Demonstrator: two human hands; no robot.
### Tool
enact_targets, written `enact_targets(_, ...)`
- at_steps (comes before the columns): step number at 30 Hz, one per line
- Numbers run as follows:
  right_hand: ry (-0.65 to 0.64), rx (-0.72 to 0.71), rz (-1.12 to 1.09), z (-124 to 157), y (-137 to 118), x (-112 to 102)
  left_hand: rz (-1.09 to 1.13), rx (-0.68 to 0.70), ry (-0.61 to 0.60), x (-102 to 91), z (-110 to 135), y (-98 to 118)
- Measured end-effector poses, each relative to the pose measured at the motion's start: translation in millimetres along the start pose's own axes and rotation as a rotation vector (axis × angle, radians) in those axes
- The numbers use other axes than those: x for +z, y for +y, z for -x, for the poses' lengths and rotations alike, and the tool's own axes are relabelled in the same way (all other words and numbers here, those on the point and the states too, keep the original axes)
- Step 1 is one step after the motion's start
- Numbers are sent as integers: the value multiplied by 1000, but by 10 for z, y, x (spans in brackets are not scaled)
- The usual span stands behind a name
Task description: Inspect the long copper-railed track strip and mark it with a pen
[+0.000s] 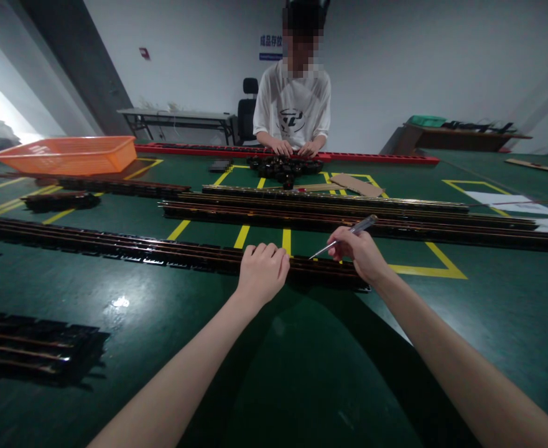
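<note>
A long black strip (129,247) with copper-coloured lines along its length lies across the near part of the green table. My left hand (263,274) is closed on this strip near its right end, fingers curled over the far edge. In my right hand (358,250) is a slim pointed metal tool (360,225), gripped between thumb and fingers. Its thin tip points down and left, at the strip's top just right of my left hand. Whether the tip touches the strip I cannot tell.
More long black strips (395,219) lie beyond my hands, and a short stack (26,345) sits at the near left. An orange basket (68,155) stands at the far left. Across the table a person (292,106) handles a pile of black parts (285,167) before a red rail (380,158).
</note>
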State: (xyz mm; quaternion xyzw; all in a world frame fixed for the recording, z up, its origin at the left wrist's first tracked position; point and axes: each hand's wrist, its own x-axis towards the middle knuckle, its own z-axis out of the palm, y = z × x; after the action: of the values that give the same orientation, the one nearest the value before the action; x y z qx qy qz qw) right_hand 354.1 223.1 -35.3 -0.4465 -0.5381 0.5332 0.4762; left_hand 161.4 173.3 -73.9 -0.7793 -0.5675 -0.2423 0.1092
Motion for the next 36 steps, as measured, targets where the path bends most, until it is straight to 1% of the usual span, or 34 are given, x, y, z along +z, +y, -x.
enact_targets(10, -5, 3, 16, 21, 6, -41, -29, 13, 29, 6, -13, -23)
enact_targets(16, -20, 13, 36, 31, -24, -97, 4, -4, 9, 14, -5, -32)
enact_targets(27, 44, 50, 92, 49, -55, -282, 23, 1, 4, 5, -10, -35)
enact_targets(31, 31, 64, 94, 52, -53, -292, 33, 5, 13, 14, -6, -39)
enact_targets(36, 96, 59, 63, 49, -43, -261, 4, -2, -4, -13, -6, -23)
